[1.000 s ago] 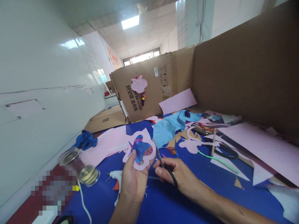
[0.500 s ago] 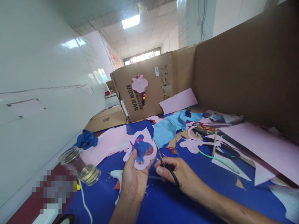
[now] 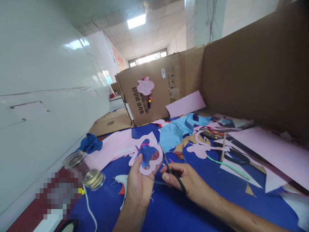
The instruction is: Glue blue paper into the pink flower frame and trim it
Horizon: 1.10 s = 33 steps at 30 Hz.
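In my left hand [image 3: 140, 183] is a pink scalloped paper cutout [image 3: 150, 169], pinched with the thumb on its face. A blue and purple patterned fabric piece [image 3: 147, 154] lies on its middle. My right hand [image 3: 177, 177] grips black-handled scissors [image 3: 168, 166]. Their blades point up and away, close along the right edge of the cutout; I cannot tell whether they touch it. Below the cutout and beside my left wrist, a white glue gun [image 3: 121, 180] with an orange trigger lies on the blue tabletop [image 3: 166, 212].
A clear glass jar [image 3: 74, 161] stands at left, near a dark blue cloth [image 3: 90, 143]. Light blue fabric [image 3: 175, 130] and a pink cloud-shaped cutout [image 3: 199, 150] lie beyond my right hand. Cardboard walls [image 3: 156, 87] rise behind and at right. Several pink sheets [image 3: 272, 151] spread at right.
The whole view has shifted very slightly. My hands, the pink cutout and the scissors keep nearly the same positions relative to each other.
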Available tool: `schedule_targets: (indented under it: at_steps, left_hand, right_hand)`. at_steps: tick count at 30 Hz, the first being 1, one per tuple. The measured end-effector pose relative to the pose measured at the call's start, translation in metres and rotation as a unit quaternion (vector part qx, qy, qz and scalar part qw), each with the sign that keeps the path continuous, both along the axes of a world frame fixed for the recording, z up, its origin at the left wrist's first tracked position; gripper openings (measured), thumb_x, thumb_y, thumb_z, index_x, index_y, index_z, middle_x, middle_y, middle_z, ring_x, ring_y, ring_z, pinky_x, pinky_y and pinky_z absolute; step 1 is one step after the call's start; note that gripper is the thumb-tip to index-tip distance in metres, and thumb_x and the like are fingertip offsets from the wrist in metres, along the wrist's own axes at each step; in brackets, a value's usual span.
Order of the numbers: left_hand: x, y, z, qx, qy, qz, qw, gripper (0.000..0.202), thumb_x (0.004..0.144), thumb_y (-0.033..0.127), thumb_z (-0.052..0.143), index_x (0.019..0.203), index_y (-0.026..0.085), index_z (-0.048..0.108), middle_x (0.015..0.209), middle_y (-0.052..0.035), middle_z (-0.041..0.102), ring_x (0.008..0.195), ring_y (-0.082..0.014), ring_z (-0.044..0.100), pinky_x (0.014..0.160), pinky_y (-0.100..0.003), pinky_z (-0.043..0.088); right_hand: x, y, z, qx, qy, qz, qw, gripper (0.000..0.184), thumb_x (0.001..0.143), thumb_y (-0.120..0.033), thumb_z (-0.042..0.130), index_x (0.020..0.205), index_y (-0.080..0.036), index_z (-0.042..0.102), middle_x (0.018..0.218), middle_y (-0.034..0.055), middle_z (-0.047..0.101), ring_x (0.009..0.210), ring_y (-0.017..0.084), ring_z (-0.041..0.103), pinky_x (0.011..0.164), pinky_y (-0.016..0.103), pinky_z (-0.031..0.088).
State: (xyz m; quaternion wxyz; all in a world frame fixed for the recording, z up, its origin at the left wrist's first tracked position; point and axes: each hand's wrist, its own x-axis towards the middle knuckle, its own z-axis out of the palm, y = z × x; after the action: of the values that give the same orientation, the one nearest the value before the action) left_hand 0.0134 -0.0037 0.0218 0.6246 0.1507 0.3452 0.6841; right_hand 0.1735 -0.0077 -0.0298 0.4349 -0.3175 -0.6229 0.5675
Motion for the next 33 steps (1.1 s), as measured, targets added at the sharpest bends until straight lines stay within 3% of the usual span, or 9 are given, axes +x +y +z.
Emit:
schedule_targets:
  at_steps: [14,18,33]
  left_hand:
    - [-0.0027,0.0026,-0.0019,0.001,0.013,0.009,1.0,0.018,0.097,0.015,0.06,0.105,0.009,0.075,0.105,-0.0169,0.081,0.092,-0.029,0.08,0.091,-0.052,0.065]
    - [-0.0052,0.003,-0.0017,0.009,0.017,-0.005,1.0,0.02,0.097,0.015,0.06,0.108,0.008,0.075,0.108,-0.0168,0.081,0.094,-0.0286,0.079,0.091,-0.05,0.065]
    - [-0.0068,0.004,0.0,0.003,0.006,-0.022,1.0,0.025,0.096,0.014,0.06,0.116,0.009,0.074,0.101,-0.0159,0.082,0.089,-0.0278,0.08,0.093,-0.05,0.063]
  right_hand:
    - [0.0023,0.0013,0.0009,-0.003,-0.022,-0.012,1.0,0.045,0.085,-0.062,0.077,0.094,-0.017,0.074,0.07,-0.0029,0.054,0.065,0.014,0.04,0.059,0.026,0.028]
    - [0.0049,0.0012,0.0011,0.006,-0.035,-0.003,0.999,0.044,0.086,-0.061,0.078,0.094,-0.017,0.074,0.069,-0.0042,0.049,0.064,0.013,0.036,0.058,0.027,0.025]
    - [0.0038,0.0,0.004,-0.008,-0.032,0.005,0.999,0.052,0.086,-0.069,0.072,0.089,-0.017,0.071,0.068,-0.0026,0.052,0.063,0.013,0.04,0.058,0.026,0.028]
